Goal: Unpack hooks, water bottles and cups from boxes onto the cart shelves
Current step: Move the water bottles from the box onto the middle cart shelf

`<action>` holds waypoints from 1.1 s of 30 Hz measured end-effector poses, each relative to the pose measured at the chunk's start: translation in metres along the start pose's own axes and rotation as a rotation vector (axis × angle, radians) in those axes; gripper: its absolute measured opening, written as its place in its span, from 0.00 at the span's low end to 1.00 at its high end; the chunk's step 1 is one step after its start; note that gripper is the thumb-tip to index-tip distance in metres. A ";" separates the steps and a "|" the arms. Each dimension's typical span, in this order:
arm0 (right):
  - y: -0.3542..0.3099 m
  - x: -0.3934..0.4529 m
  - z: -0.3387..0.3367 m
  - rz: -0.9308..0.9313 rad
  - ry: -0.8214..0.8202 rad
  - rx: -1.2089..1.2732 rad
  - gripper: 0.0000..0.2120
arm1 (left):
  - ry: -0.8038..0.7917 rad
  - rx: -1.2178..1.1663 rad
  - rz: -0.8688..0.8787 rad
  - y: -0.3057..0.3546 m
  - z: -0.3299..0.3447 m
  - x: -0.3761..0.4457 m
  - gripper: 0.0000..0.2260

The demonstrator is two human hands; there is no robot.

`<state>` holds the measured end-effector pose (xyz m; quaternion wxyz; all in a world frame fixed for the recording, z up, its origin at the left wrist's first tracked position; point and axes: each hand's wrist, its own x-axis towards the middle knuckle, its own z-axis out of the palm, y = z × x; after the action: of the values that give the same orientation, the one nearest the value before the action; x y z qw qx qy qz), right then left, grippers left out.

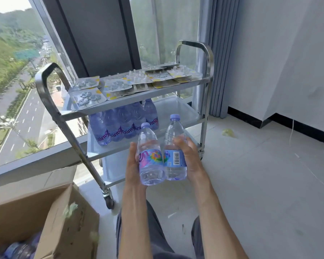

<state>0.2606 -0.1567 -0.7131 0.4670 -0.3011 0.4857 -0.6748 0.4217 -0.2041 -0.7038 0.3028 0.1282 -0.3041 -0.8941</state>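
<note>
- Two clear plastic water bottles with lilac caps (162,150) sit side by side between my palms, left hand (134,163) and right hand (185,152) each clasping one, in front of the steel cart (207,81).
- Caps point up and away; long axes near upright.
- Bottle step: next, I judge, stand them on the middle shelf (178,111) beside the bottle row (123,122).
- Hook packs (120,85) lie above; the cardboard box (45,217) holds more.

partial "en" on held bottle (150,154), "ame" on shelf bottles (118,126)

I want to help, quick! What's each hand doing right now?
Left hand: holds the rainbow-label bottle.
Right hand: grips the barcode-label bottle.
</note>
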 end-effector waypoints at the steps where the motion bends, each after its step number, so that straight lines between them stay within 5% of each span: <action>1: 0.000 0.000 -0.001 0.001 0.011 -0.011 0.28 | -0.036 0.013 -0.029 -0.002 -0.001 0.001 0.34; 5: -0.002 -0.003 -0.003 0.041 0.014 -0.022 0.34 | -0.170 -0.041 -0.001 -0.007 -0.002 0.001 0.31; 10: -0.004 -0.004 -0.003 0.127 -0.058 0.196 0.21 | 0.179 0.026 0.023 -0.004 -0.012 0.003 0.32; 14: -0.004 -0.003 -0.003 0.167 -0.082 0.161 0.23 | 0.289 -0.071 0.075 -0.002 -0.016 0.002 0.27; 21: 0.008 -0.003 0.002 0.187 -0.030 0.173 0.26 | 0.233 -0.067 0.066 -0.002 -0.023 -0.005 0.40; 27: 0.012 -0.003 0.008 0.239 0.005 0.249 0.26 | 0.355 -0.067 0.098 -0.002 -0.045 -0.005 0.20; 33: 0.011 -0.015 0.012 0.386 -0.155 0.342 0.18 | 0.367 -0.108 0.075 -0.006 -0.048 -0.005 0.26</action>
<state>0.2803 -0.1480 -0.7183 0.6670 -0.1703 0.3758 -0.6204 0.4425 -0.2198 -0.7442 0.3925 0.2611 -0.1998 -0.8590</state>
